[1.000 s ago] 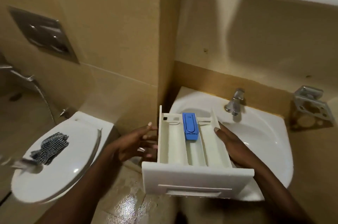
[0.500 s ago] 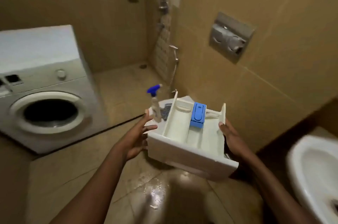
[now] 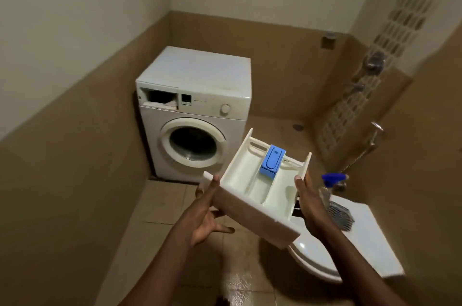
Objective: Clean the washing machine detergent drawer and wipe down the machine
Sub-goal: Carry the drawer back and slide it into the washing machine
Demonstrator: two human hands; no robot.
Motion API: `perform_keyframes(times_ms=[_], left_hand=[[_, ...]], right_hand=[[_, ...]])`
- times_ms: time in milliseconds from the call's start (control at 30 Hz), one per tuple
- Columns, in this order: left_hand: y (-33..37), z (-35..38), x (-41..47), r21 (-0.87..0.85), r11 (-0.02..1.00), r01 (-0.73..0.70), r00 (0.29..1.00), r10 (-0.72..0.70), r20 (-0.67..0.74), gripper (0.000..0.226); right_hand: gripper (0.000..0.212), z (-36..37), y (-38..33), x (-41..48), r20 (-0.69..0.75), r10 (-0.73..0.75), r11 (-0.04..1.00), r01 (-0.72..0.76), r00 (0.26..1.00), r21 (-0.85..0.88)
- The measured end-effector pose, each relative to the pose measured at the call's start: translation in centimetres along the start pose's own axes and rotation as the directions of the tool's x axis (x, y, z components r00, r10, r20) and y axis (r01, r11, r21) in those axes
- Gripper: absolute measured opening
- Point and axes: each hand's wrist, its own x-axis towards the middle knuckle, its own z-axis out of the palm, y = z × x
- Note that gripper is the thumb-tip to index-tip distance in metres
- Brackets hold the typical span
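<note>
We clamp the drawer [image 3: 255, 193] between left hand [image 3: 207, 215] and right hand [image 3: 308, 202], palms on its sides; light, stiff, probably slippery plastic.

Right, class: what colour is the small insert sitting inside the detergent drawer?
Blue. The insert sits in the white detergent drawer, clearest in the head view.

Contents: 1 washing machine [image 3: 197, 116], 1 detergent drawer [image 3: 252, 193], 1 blue insert [image 3: 271, 160], 1 spray bottle [image 3: 330, 184], 1 toilet [image 3: 350, 243], 2 hands: left hand [image 3: 205, 218], right hand [image 3: 308, 203].
</note>
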Motion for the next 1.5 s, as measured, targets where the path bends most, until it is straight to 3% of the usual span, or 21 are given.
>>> perform_keyframes(times_ms=[167, 333, 500, 600, 700, 767, 833, 933, 1033, 1200, 1500], left_hand=[[4.0, -4.1, 1.7, -0.084, 0.994, -0.076, 0.978, 0.058, -0.202, 0.102], [8.5, -8.0, 4.5, -0.138, 0.956, -0.257, 0.879, 0.172, -0.445, 0.068], [13.2, -11.5, 7.7, -0.109, 0.943, -0.313, 0.819, 0.210, -0.534, 0.094], [15.6, -12.9, 9.6, -0.088, 0.938, -0.335, 0.776, 0.222, -0.590, 0.092], [17.9, -13.7, 10.7, -0.073, 0.931, -0.358, 0.763, 0.247, -0.598, 0.074], [19.1, -14.4, 11.4, -0.083, 0.923, -0.376, 0.752, 0.252, -0.610, 0.066], [20.4, -15.6, 12.3, -0.083, 0.918, -0.387, 0.745, 0.258, -0.615, 0.067], [22.0, -17.4, 13.5, -0.071, 0.922, -0.380, 0.744, 0.258, -0.617, 0.070], [23.8, -19.7, 15.9, -0.084, 0.922, -0.377, 0.758, 0.255, -0.601, 0.076], [27.0, -23.2, 21.1, -0.170, 0.916, -0.363, 0.819, 0.226, -0.528, 0.053], [30.7, -30.7, 27.4, -0.263, 0.912, -0.316, 0.842, 0.142, -0.520, 0.056]], right_hand=[[0.046, 7.2, -1.7, 5.0, 0.240, -0.037, 0.999, 0.038, 0.970, 0.000], [0.060, 12.9, -3.4, 8.8, 0.453, 0.088, 0.995, -0.102, 0.887, 0.008], [0.069, 17.9, -4.5, 11.9, 0.625, 0.149, 0.987, -0.072, 0.766, -0.147], [0.060, 20.8, -6.2, 13.5, 0.686, 0.149, 0.980, -0.013, 0.712, -0.200], [0.085, 23.0, -7.0, 16.1, 0.733, 0.061, 0.979, 0.104, 0.678, -0.177], [0.103, 24.3, -7.2, 17.8, 0.734, 0.058, 0.973, 0.127, 0.677, -0.194], [0.105, 26.1, -7.4, 19.4, 0.722, 0.099, 0.977, 0.072, 0.685, -0.203], [0.072, 28.5, -8.0, 21.6, 0.664, 0.179, 0.980, -0.074, 0.726, -0.184], [0.040, 31.4, -8.8, 24.7, 0.589, 0.201, 0.976, -0.108, 0.783, -0.190], [0.051, 37.6, -9.5, 29.7, 0.509, 0.177, 0.978, -0.094, 0.842, -0.186], [0.054, 46.2, -8.0, 35.8, 0.492, 0.190, 0.967, -0.074, 0.850, -0.245]])
